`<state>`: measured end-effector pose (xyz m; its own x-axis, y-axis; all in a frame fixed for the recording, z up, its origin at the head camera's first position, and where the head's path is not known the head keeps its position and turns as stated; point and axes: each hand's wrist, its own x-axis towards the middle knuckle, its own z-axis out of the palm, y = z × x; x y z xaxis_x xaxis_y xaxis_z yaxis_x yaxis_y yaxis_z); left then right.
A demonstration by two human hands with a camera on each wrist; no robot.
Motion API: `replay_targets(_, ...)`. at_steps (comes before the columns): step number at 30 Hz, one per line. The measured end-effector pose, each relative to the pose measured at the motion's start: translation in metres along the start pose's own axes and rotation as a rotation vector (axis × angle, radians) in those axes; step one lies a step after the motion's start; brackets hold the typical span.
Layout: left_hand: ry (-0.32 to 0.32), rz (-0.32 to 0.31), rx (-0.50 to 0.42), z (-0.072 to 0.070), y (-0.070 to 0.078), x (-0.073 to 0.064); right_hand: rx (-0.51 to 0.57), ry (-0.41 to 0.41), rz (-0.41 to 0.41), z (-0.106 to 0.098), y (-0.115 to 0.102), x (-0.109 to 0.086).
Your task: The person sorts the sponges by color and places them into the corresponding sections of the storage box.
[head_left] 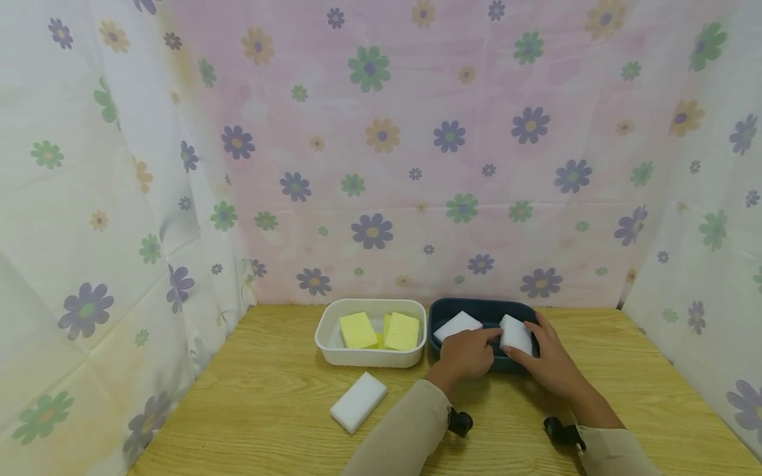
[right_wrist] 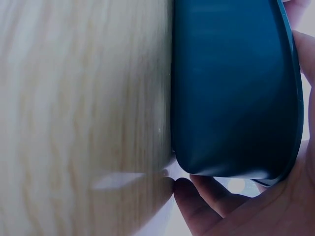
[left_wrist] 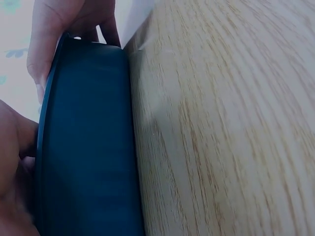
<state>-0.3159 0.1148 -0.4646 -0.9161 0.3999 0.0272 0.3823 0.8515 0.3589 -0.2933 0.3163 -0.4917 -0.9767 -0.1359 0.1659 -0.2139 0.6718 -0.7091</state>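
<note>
A white sponge [head_left: 515, 334] sits tilted at the right end of the dark blue bin [head_left: 482, 305]. My right hand [head_left: 553, 363] holds it between the thumb and the fingers. In the right wrist view, some fingers [right_wrist: 202, 196] of that hand lie outside the bin's end wall. My left hand [head_left: 467, 354] reaches over the bin's near rim, its index finger stretched to the sponge's left edge; its other fingers are mostly hidden. A second white sponge [head_left: 457, 324] lies at the left end of the same bin, partly behind the left hand.
Left of the dark bin stands a white bin [head_left: 370, 359] with yellow sponges [head_left: 358, 330] inside. Another white sponge [head_left: 359, 402] lies on the wooden table [head_left: 268, 396] in front of it. A flowered curtain [head_left: 381, 165] hangs behind and at both sides.
</note>
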Motion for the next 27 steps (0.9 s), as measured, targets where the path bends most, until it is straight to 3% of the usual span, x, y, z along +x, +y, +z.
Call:
replay_targets(5,0.039,0.046,-0.090,0.0036,-0.0040,0.0016,0.000,-0.008,-0.005,-0.0013,0.0011,-0.0006)
replay_targets(11,0.025,0.077,-0.179,0.0037,-0.0049,0.0007,-0.019,0.004,-0.016,-0.0009,0.0052,-0.0001)
replay_targets(21,-0.002,0.063,-0.218,-0.0012,-0.0049,-0.0015,0.015,-0.010,-0.031,0.0001,0.0057,-0.0009)
replay_targets(27,-0.047,0.087,-0.151,-0.0042,-0.0051,-0.0032,0.000,0.000,-0.032,0.0006,0.0038,-0.0004)
